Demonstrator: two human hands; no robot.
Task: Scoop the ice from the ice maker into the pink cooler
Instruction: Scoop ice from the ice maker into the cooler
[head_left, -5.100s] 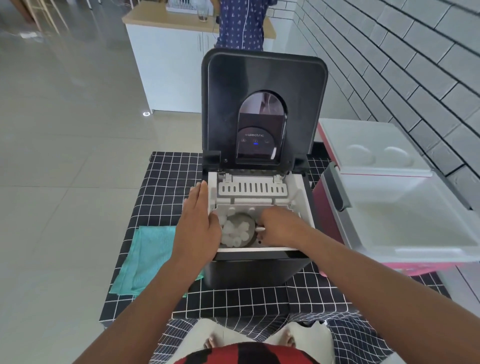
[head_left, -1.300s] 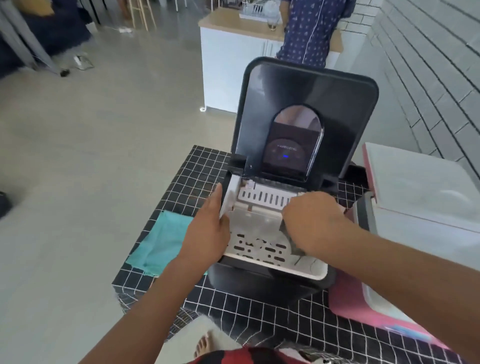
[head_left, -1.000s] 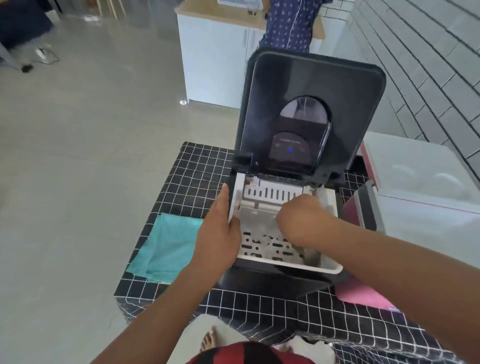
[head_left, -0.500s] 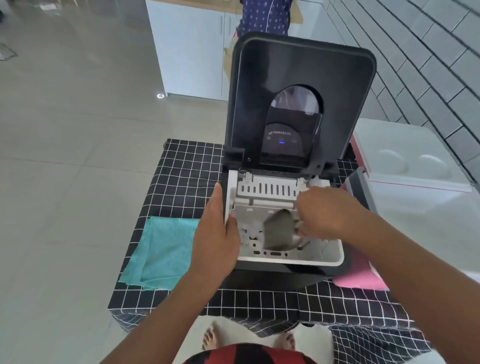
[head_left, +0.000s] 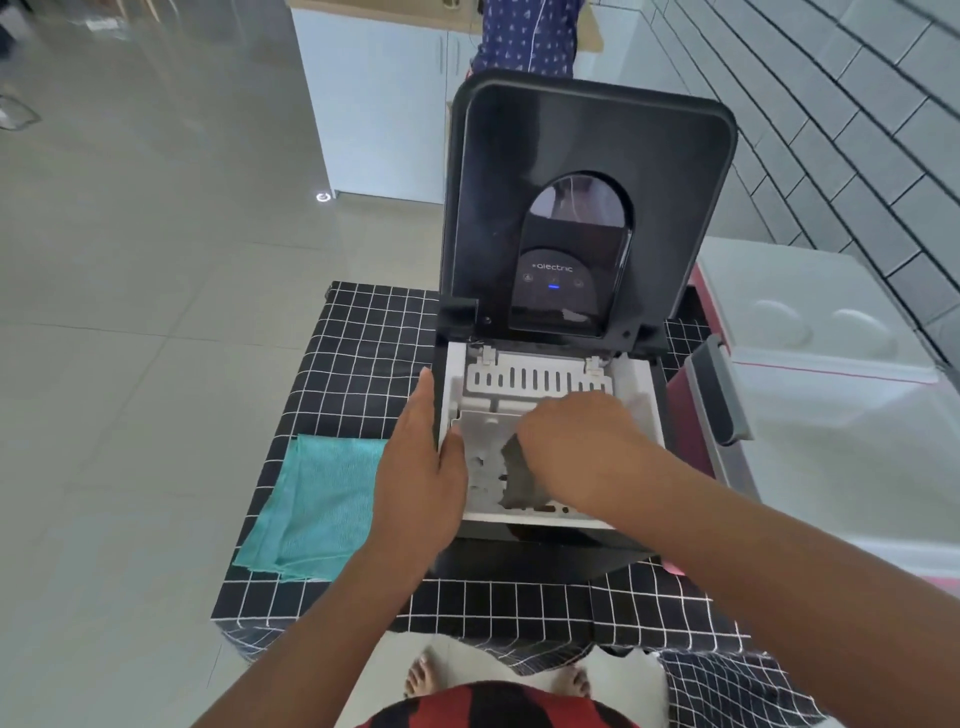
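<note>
The black ice maker stands on the checked table with its lid raised. Its white slotted basket shows no ice. My left hand rests flat against the ice maker's left side, thumb on the basket rim. My right hand reaches into the basket and holds a dark grey scoop low inside it; the handle is hidden under my fingers. The pink cooler stands open right of the ice maker, its white lid tipped back.
A teal cloth lies on the black checked tablecloth left of the ice maker. The white brick wall runs close behind the cooler. A person stands at a white counter beyond the table.
The ice seen in the basket five seconds ago is gone. My right hand has lowered the scoop deeper into the basket over the last half second. My left hand stays on the ice maker's side.
</note>
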